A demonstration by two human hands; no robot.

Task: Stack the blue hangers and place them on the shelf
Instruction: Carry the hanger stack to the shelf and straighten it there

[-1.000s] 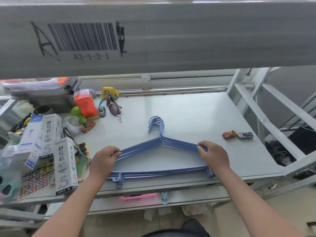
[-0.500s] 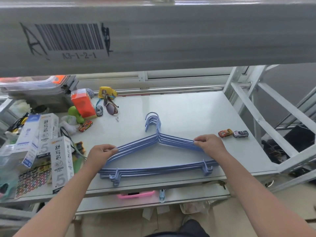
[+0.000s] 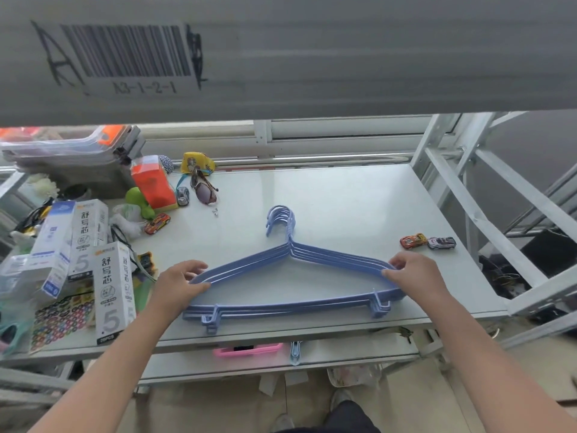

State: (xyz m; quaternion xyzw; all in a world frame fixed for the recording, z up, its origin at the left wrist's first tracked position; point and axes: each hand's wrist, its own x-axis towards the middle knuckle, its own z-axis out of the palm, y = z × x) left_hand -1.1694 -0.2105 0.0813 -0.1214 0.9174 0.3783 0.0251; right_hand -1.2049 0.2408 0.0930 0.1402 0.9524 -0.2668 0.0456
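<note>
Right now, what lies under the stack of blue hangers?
The blue hangers lie on the grey shelf; bare surface shows through their frames. The left hand and right hand cover both ends.

The hangers [image 3: 290, 276] were blue on a pale grey shelf [image 3: 343, 201]. A box [image 3: 153, 185] was orange, a purse [image 3: 197, 163] yellow, a toy [image 3: 140, 201] green, and a sticker sheet [image 3: 64, 320] many-coloured rings.

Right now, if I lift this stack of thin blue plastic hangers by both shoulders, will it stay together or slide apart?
The stack of thin blue plastic hangers is fanned, hooks offset, so the loose layers will probably slide unless pinched firmly. The slim frames look light and likely flex a little. The left hand and right hand grip opposite ends, which should keep it level.
</note>
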